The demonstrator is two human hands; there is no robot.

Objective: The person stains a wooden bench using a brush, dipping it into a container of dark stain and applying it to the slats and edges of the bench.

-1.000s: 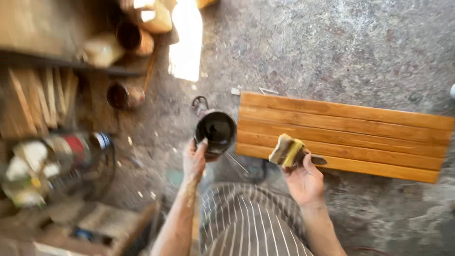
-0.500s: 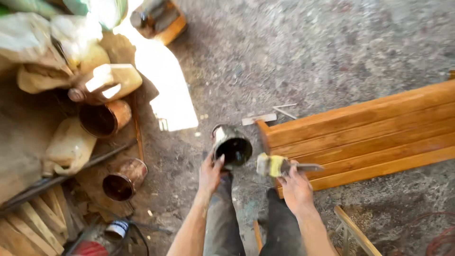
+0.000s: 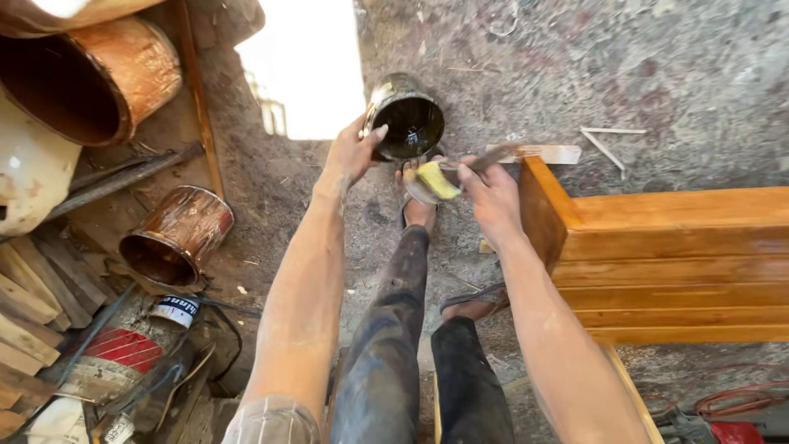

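My left hand point(image 3: 353, 152) grips the rim of a small dark tin can point(image 3: 407, 117), held tilted above the ground with its open mouth facing me. My right hand point(image 3: 485, 193) holds a paintbrush point(image 3: 440, 177) with yellow-stained bristles, just below and right of the can. Both hands are in front of my legs and sandalled feet. An orange varnished wooden frame of slats point(image 3: 674, 255) stands to the right, its corner close to my right hand.
Rusty empty cans point(image 3: 177, 234) and a larger one point(image 3: 90, 78) lie at the left among wood scraps point(image 3: 29, 312). A red and white spray can point(image 3: 123, 349) lies at lower left. A bright sunlit patch point(image 3: 308, 66) marks the rough ground.
The view has closed in and shifted. My left hand has lifted the dark can off the ground and tilted it, and the brush has come up next to it.
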